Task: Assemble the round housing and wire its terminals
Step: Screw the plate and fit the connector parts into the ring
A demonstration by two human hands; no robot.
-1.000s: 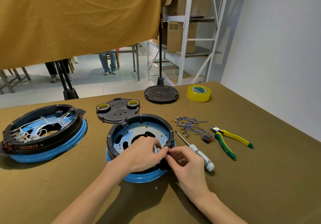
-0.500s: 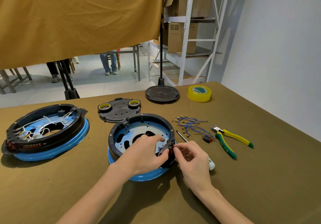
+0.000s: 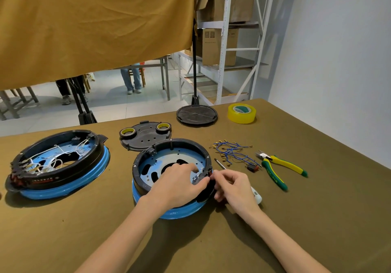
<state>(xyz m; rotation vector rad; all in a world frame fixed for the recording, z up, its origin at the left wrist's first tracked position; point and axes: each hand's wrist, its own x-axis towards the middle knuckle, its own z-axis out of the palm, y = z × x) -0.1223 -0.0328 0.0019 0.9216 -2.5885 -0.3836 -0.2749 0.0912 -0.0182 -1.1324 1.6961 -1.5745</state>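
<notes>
The round housing (image 3: 169, 145), a black ring on a blue base with a metal plate inside, sits at the table's middle. My left hand (image 3: 177, 184) lies inside its near right part, thumb and fingers pinching the black ring wall by the small metal terminals (image 3: 197, 174). My right hand (image 3: 231, 184) is outside the ring at the same spot, fingertips pinched on a small red and black part (image 3: 210, 173) set in the ring. A bundle of blue wires (image 3: 230, 153) with brass ends lies to the right.
A second housing (image 3: 57, 164) with white wiring stands at the left. A black cover plate (image 3: 146, 137) bearing two tape rolls, a black disc (image 3: 196, 113) and yellow tape (image 3: 242, 112) lie behind. A screwdriver (image 3: 220, 164), a red switch (image 3: 252, 168) and yellow-green pliers (image 3: 279, 169) lie right.
Both hands have shifted along the ring from its near side toward its right side. My right hand now covers more of the screwdriver's handle.
</notes>
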